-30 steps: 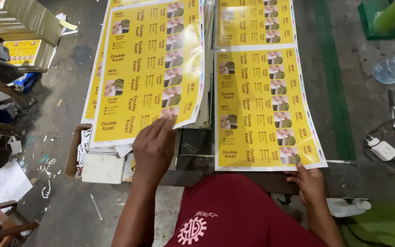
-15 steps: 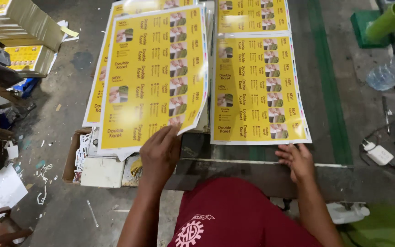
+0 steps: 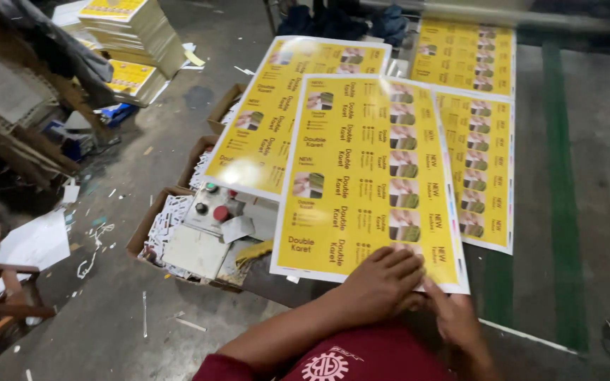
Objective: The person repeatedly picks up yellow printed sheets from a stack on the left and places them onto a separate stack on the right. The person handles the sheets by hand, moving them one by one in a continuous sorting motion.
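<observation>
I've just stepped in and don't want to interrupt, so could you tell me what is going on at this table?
A person in a red shirt has both hands on the near edge of a glossy yellow printed sheet: left hand flat on it, right hand at its corner. It overlaps similar yellow sheets on the dark table. A control box with buttons sits left, over cardboard boxes of paper offcuts.

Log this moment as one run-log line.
left hand: flat on top yellow printed sheet near edge | right hand: touching same edge | more sheets beneath
</observation>
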